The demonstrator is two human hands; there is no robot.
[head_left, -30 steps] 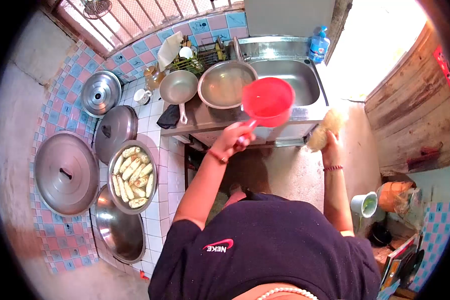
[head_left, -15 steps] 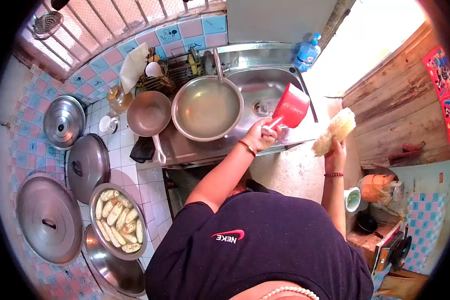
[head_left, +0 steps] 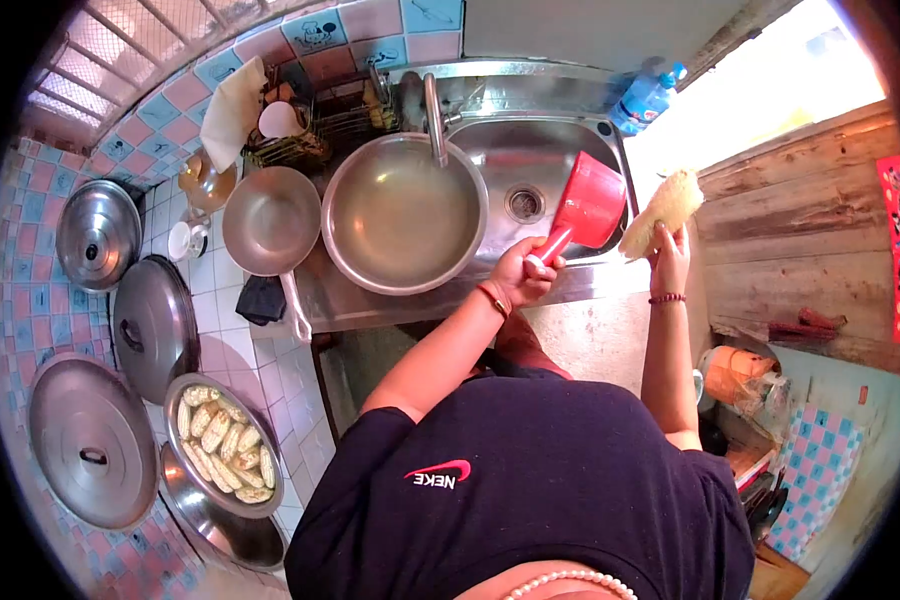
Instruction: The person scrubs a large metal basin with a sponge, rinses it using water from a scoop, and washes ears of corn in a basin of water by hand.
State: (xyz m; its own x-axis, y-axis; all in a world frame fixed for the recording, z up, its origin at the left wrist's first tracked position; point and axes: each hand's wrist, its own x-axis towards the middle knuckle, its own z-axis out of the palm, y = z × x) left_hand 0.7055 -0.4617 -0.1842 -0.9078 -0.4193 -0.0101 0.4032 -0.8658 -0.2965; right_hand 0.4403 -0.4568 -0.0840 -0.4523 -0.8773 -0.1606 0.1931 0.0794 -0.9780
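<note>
My left hand [head_left: 528,272] is closed round the handle of a red dipper [head_left: 594,200], which hangs tilted over the right part of the steel sink [head_left: 490,160]. At the right, beyond the sink's edge, my right hand [head_left: 672,262] grips a pale yellow, fibrous loofah [head_left: 675,203] from below. The dipper and the loofah are close together, with a small gap between them. Left of my left hand, a large metal basin [head_left: 398,225] with cloudy liquid sits under the faucet [head_left: 434,115]. Whether the dipper holds anything is hidden.
A wok [head_left: 270,220] stands left of the basin, below a dish rack [head_left: 345,130]. A blue soap bottle [head_left: 646,100] is at the sink's back right corner. Far left are pot lids [head_left: 95,440] and a bowl of corn cobs [head_left: 225,440]. A wooden wall [head_left: 790,220] borders the right.
My right hand has lifted the loofah slightly, away from my body, and its angle has changed. My left hand still holds the dipper. The whole view has shifted a little.
</note>
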